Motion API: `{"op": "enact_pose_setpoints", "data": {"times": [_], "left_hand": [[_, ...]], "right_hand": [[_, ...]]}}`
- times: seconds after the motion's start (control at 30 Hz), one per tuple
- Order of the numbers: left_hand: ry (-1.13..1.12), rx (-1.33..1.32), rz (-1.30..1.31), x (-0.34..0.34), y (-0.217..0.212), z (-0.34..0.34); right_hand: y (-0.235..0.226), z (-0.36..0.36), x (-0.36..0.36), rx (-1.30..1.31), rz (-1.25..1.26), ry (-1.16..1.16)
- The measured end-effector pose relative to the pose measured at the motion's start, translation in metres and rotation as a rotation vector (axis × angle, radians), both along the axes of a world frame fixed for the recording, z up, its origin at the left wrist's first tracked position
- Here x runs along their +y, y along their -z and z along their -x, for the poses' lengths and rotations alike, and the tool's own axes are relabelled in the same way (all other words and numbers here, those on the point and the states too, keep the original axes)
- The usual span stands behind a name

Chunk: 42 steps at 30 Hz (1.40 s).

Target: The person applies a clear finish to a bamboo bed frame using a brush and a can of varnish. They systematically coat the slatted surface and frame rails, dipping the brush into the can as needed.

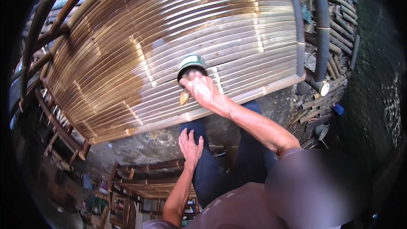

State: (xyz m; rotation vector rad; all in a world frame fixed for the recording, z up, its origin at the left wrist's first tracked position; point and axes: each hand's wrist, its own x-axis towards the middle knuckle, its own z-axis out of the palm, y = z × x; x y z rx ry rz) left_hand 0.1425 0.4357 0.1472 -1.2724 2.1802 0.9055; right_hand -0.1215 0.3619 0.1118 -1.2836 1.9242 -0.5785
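The right hand (199,86), blurred, has its fingers clamped on an amber handle (184,98) at the dark mouth of 1 green can (192,60). The can is near the middle of the slatted bamboo surface's (271,74) near edge. The left hand (190,145) rests on the left knee (194,128), fingers apart. Brown patches (123,89) mark the slats left and far.

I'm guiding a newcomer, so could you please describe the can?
Find the large bamboo-slat surface. Toward its lower edge, the right hand is at the mouth of the can. Green with a pale label, the can stands out from the brown-grey slats.
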Motion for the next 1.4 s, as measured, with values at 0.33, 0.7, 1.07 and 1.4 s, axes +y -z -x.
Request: {"op": "enact_pose_setpoints", "data": {"times": [0.33,0.7,1.07,1.4], "left_hand": [[0.070,-0.016,-0.005,0.007,0.001,0.008],[0.309,0.191,-0.111,0.033,0.002,0.082],[0.399,0.818,-0.004,-0.027,-0.119,0.466],[0.347,0.755,-0.198,-0.167,0.255,0.648]], "right_hand": [[-0.066,0.052,0.029,-0.909,0.142,0.495],[-0.036,0.165,0.071,-1.123,0.344,0.809],[0.038,0.208,0.150,-1.488,0.369,1.080],[0.046,0.142,0.160,-1.562,0.729,1.045]]}}
